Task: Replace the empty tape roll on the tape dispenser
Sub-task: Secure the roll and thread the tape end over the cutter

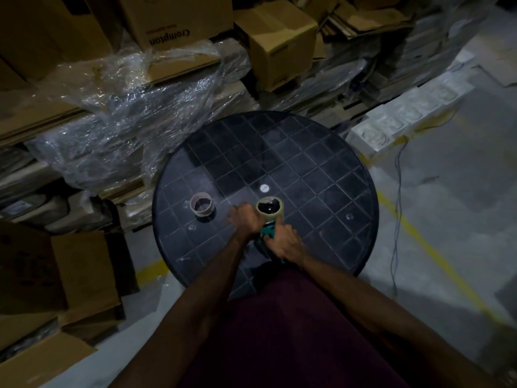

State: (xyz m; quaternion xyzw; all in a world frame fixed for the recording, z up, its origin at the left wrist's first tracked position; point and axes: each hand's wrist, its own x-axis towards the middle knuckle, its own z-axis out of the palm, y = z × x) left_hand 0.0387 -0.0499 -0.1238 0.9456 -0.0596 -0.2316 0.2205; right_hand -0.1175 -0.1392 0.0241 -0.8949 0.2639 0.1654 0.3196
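A teal tape dispenser [268, 230] stands on the round black table [330, 169] near its front edge. A pale tape roll [270, 209] sits on the dispenser's spool. My left hand [246, 218] grips the dispenser beside the roll on its left. My right hand [286, 243] holds the dispenser's handle, which it mostly hides. An empty cardboard tape core [202, 203] stands apart on the table, to the left of my left hand.
Cardboard boxes [279, 43] and wrinkled plastic wrap [131, 107] pile up behind and left of the table. More boxes [78, 273] stand at the left on the floor. A thin cable [397, 208] and yellow floor lines [430, 247] run at the right.
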